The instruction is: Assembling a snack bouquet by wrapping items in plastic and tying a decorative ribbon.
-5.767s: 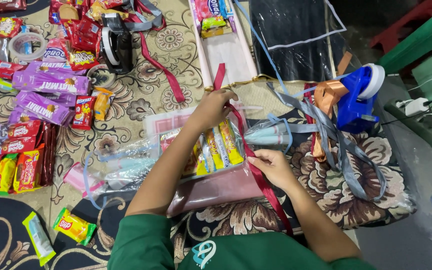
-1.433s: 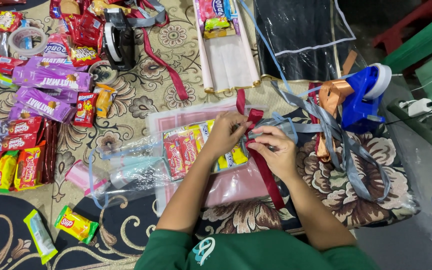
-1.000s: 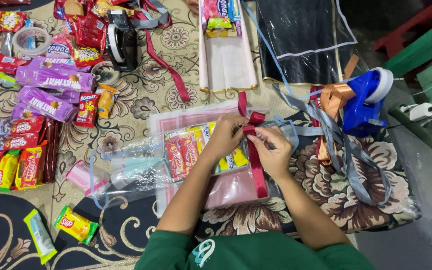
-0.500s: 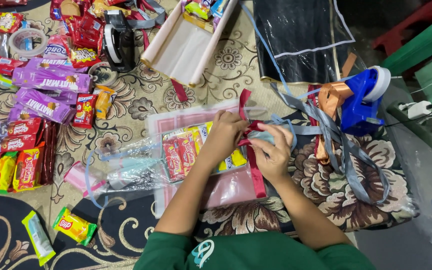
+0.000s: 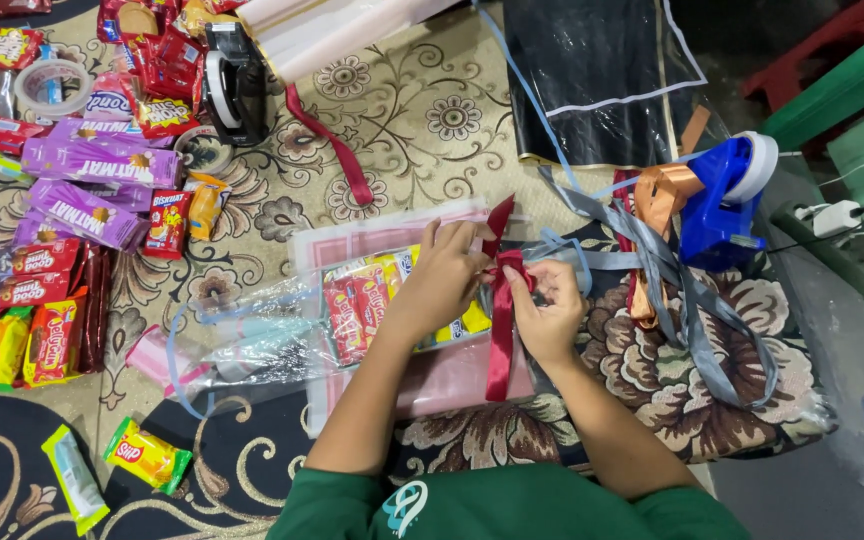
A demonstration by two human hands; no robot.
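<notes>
A clear plastic-wrapped bundle of snack packets (image 5: 367,305) lies on a pink sheet (image 5: 452,375) on the patterned carpet. A dark red ribbon (image 5: 500,335) runs across the bundle's gathered end. My left hand (image 5: 447,275) pinches the ribbon at the knot, with one tail sticking up above the fingers. My right hand (image 5: 550,310) grips the ribbon from the other side, close against the left hand. A long tail hangs down over the pink sheet.
Purple, red and yellow snack packets (image 5: 82,200) cover the carpet at left. A black tape dispenser (image 5: 235,90), a tape roll (image 5: 52,85), a blue tape dispenser (image 5: 722,190) with grey ribbons (image 5: 672,270), a black bag (image 5: 602,80) and a power strip (image 5: 842,240) lie around.
Both hands have come together at the knot and tightened the red ribbon. The pink roll at the top has swung to the left and partly out of view.
</notes>
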